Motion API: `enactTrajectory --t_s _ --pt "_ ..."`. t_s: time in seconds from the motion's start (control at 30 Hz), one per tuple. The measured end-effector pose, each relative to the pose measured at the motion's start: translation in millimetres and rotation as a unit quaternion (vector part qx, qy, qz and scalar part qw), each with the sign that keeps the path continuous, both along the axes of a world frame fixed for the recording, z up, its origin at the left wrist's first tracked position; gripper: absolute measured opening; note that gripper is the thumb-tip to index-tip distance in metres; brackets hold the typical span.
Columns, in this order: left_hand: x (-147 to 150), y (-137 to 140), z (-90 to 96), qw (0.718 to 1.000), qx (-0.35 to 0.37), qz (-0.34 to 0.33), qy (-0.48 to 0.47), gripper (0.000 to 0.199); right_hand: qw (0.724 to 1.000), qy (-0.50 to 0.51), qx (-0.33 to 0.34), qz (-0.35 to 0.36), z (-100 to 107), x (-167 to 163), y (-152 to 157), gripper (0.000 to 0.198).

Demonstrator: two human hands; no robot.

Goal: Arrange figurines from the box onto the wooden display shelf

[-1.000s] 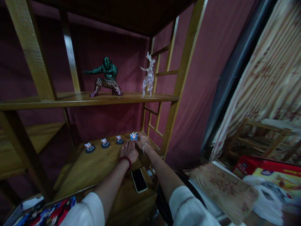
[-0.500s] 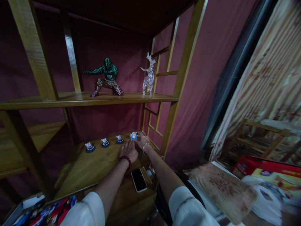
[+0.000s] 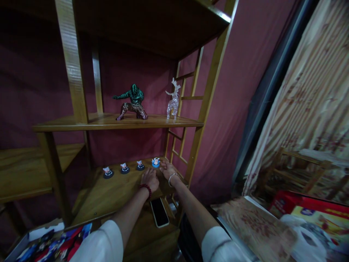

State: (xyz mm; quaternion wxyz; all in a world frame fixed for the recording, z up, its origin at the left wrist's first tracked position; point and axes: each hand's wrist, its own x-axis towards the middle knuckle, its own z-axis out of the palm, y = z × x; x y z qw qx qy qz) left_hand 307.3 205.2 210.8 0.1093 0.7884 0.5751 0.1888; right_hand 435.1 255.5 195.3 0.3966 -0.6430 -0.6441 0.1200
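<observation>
A small pig-like figurine on a blue base (image 3: 155, 162) stands at the right end of a row on the lower shelf (image 3: 109, 194). Just right of it is my right hand (image 3: 168, 170), fingers apart and holding nothing, with a narrow gap to the figurine. My left hand (image 3: 150, 179), a red bead bracelet at its wrist, lies over the shelf in front of the figurine, fingers loosely stretched out and nothing visible in them. Three similar figurines on dark bases, the left one (image 3: 108, 173), the middle one (image 3: 124, 168) and the right one (image 3: 140, 165), stand upright to the left.
Above, a green-and-bronze crouching figure (image 3: 134, 102) and a clear deer statue (image 3: 173, 99) stand on the upper shelf (image 3: 122, 126). A phone (image 3: 159, 213) lies below my hands. An open box of colourful items (image 3: 54, 242) sits lower left; a lattice side (image 3: 182, 145) borders the right.
My right hand has drawn back slightly from the blue-based figurine, which now shows more fully. My left hand has also eased back a little. The camera view has shifted.
</observation>
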Motion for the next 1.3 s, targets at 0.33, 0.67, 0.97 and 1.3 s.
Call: enactTrajectory --t_s 0.33,0.67,0.97,1.3 --pt "-6 -29 9.3 0.998 0.054 -0.021 -0.026 0.034 1.0 0.021 -0.014 -0.003 9 -6 -40 0.023" --pt "-14 -76 23.3 0.998 0.049 -0.026 -0.025 0.034 0.999 -0.035 -0.036 0.022 22 -31 -90 0.022" --pt "-22 -102 17.4 0.995 0.093 -0.042 -0.004 0.031 0.997 -0.048 -0.032 0.05 24 -44 -123 0.024" --pt "-38 -126 7.3 0.995 0.086 -0.042 0.007 0.028 0.995 -0.07 -0.017 0.07 21 -59 -158 0.024"
